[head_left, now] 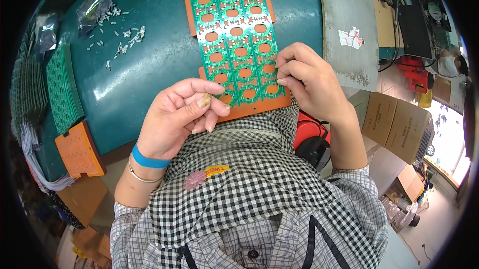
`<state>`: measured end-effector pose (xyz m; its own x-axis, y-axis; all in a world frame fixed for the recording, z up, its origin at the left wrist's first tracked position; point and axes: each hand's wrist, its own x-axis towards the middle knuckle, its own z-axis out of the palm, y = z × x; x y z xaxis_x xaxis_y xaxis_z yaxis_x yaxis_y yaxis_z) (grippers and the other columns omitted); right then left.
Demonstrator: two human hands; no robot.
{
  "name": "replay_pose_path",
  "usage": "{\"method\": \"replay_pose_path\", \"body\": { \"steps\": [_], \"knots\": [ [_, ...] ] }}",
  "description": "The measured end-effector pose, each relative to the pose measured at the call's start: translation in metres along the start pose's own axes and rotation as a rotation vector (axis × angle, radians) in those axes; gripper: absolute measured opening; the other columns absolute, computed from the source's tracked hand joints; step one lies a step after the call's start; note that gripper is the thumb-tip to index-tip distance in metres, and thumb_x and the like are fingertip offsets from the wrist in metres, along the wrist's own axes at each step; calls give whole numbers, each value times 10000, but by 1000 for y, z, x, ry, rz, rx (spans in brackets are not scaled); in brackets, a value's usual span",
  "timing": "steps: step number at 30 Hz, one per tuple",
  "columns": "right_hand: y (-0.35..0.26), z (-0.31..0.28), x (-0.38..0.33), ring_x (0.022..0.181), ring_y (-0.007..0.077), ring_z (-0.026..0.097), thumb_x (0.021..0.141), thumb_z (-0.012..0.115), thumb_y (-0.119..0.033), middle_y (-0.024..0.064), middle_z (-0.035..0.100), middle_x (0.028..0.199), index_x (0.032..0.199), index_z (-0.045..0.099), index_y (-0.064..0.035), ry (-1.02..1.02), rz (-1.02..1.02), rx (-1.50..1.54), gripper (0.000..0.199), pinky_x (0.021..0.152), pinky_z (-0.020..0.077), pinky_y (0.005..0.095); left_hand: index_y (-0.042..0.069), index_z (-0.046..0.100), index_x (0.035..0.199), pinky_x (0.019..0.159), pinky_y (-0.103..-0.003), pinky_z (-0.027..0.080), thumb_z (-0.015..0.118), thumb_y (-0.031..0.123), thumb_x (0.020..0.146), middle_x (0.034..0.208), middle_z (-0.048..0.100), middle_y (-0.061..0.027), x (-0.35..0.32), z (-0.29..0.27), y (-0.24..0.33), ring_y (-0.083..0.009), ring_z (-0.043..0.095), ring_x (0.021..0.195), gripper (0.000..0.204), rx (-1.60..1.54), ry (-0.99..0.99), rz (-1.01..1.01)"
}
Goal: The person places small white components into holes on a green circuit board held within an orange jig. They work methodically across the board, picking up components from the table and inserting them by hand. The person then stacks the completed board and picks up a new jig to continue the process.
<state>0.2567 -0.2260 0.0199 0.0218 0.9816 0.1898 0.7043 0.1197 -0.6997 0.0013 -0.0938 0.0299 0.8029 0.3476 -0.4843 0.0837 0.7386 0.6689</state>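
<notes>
A panel of green circuit boards, joined in rows with oval cut-outs, lies on an orange fixture plate in front of me at the table's near edge. My left hand, wearing a blue wristband and a bangle, hovers at the panel's near left corner, palm partly up. Its fingers are curled and the thumb presses toward them; what they hold is too small to name. My right hand is at the panel's right edge, thumb and forefinger pinched together over the near right boards. Whatever is in that pinch is hidden.
Small white parts lie scattered left on the green table, beside a clear plastic bag. Stacked green panels and another orange plate line the left edge. A worn grey board is at right; a cardboard box stands beyond.
</notes>
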Motion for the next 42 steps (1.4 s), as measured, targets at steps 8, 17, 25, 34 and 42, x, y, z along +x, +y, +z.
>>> {"method": "replay_pose_path", "body": {
  "steps": [8, 17, 25, 34, 42],
  "knots": [
    [-2, 11, 2, 917, 309, 598, 735, 702, 78, 109, 570, 965, 845, 580, 16, 63, -43, -90, 176, 766, 516, 390, -13, 676, 993, 568, -198, 447, 642, 111, 982, 871, 713, -85, -4, -4, -3, -88, 613, 677, 130, 162, -46, -104],
    [2, 12, -2, 920, 304, 601, 710, 730, 34, 110, 583, 969, 880, 602, 18, -2, -112, -136, 214, 781, 522, 391, 18, 662, 986, 622, -196, 467, 618, 111, 1000, 837, 712, -55, -4, 15, -27, -59, 588, 670, 103, 202, -240, -248],
    [62, -13, 65, 977, 296, 640, 930, 660, -191, 129, 620, 1088, 1098, 695, -67, 208, 149, 27, 212, 836, 534, 359, 23, 631, 1018, 656, -203, 477, 591, 60, 1002, 892, 700, -47, 4, 15, -49, -57, 572, 718, 56, 247, -244, -201],
    [63, -25, 130, 429, 156, 531, 1034, 514, -363, 107, 585, 921, 1079, 579, 17, -88, 589, 58, 389, 436, 463, 294, -2, 649, 1117, 692, -214, 504, 553, 77, 1022, 881, 684, -47, 2, -2, -46, -92, 641, 803, 156, 242, -321, -171],
    [55, -69, 28, 414, 64, 438, 1049, 506, -347, -16, 540, 635, 981, 610, -40, -34, 841, 522, 331, 345, 343, 240, 27, 571, 1151, 595, -207, 467, 533, 92, 1031, 921, 727, -154, -7, -33, -18, -123, 667, 745, 141, -43, -349, -91]
  ]
}}
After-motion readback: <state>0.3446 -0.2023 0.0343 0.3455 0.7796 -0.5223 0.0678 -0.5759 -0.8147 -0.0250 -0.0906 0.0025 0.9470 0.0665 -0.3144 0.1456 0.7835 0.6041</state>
